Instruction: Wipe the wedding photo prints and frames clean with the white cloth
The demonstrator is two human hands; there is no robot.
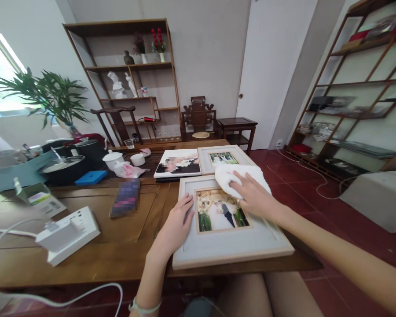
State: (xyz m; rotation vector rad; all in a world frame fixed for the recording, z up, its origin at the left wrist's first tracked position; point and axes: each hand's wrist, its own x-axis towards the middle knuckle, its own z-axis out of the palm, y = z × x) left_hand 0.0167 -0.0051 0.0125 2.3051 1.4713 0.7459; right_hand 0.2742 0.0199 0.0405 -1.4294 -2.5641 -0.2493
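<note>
A framed photo point(221, 211) with a pale wooden frame and a wide light mat lies flat at the table's near edge. My left hand point(177, 224) rests on its left side, fingers stretched out and holding nothing. Over the frame's far right part, my right hand point(252, 193) presses a white cloth point(226, 178), its fingers curled over the fabric. The cloth covers the far right corner and reaches toward a second framed photo point(204, 155) just behind. Left of that one lies a photo panel point(185, 165) on top of a dark flat item.
A power strip point(86, 226) with a white plug and cables lies at left. Behind it are a small opened box point(48, 200), a blue sponge-like block point(91, 177), a white lidded bowl point(112, 159) and a blurred purple item point(125, 197). Shelves point(128, 66) stand behind the table point(152, 220).
</note>
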